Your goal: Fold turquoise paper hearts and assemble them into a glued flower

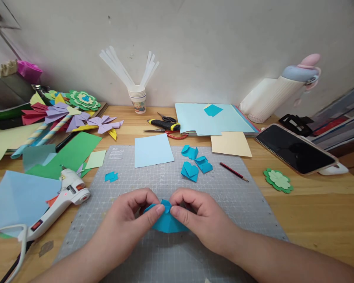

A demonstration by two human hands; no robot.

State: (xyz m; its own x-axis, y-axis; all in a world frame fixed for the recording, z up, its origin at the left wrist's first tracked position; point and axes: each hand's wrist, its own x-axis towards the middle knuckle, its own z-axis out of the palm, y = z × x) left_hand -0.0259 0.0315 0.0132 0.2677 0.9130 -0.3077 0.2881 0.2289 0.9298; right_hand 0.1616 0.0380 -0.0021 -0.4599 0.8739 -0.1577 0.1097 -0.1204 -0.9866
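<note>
Curving along its lower edge, the blue paper [169,225] looks creased.

Paper cup [138,104]: near the wall [209,47], white strips [118,67] fanning out.
Glue gun [57,210]: white, with a red switch, at left.
Paper flowers [59,113]: purple, red and green, at rear left.
Black-and-yellow tool [161,124]: beside red-handled scissors [177,136].
Bottle [271,94]: ribbed, white, with a blue-and-pink lid.
Phone [296,148]: dark-screened, in front of the bottle.
</note>
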